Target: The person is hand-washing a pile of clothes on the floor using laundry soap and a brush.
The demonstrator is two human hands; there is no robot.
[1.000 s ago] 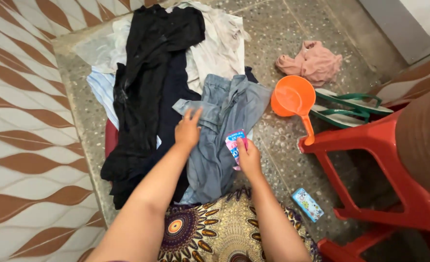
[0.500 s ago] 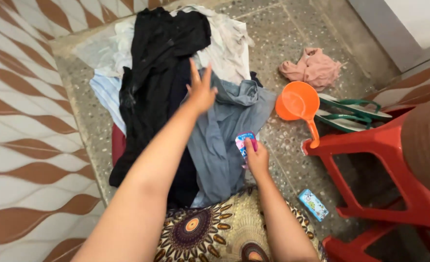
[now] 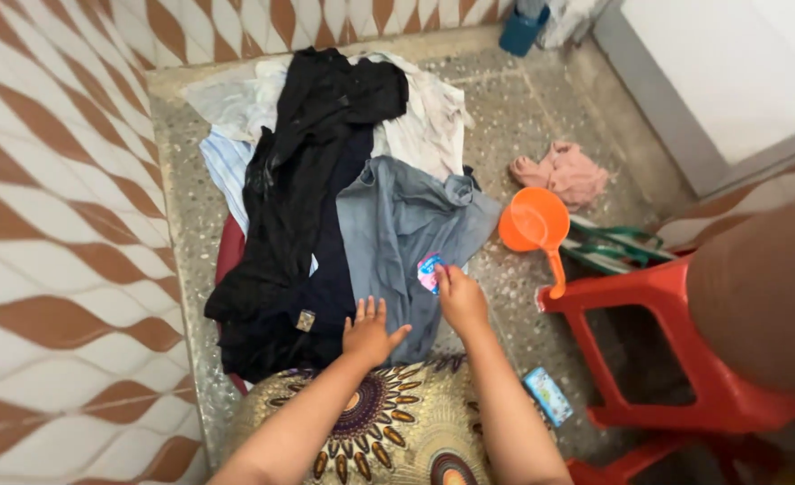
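Head view looks down on a heap of laundry on a speckled floor. Right hand [image 3: 460, 301] pinches a small pink and blue sachet [image 3: 430, 271] between thumb and fingertips, holding it over the grey-blue garment [image 3: 402, 229] that lies spread just beyond the grip. Left hand [image 3: 370, 330] lies flat with its fingers spread, palm down on the near hem of that same garment, just beside the sachet grip on its left and nearer the body. Further left of the grip, touching the grey-blue cloth along its edge, a long black garment [image 3: 303, 180] stretches away over a white cloth [image 3: 424, 117] and a striped pale blue one [image 3: 227, 166]. Right of the grip, near it, an orange scoop [image 3: 534, 224] rests with its handle on a red plastic stool [image 3: 676, 350]; beyond the scoop lie a crumpled pink cloth [image 3: 563, 171] and green sandals [image 3: 613, 247]. Below the grip and to its right, a small blue packet [image 3: 547, 395] lies on the floor. A patterned skirt [image 3: 388, 431] covers the lap beneath both forearms.
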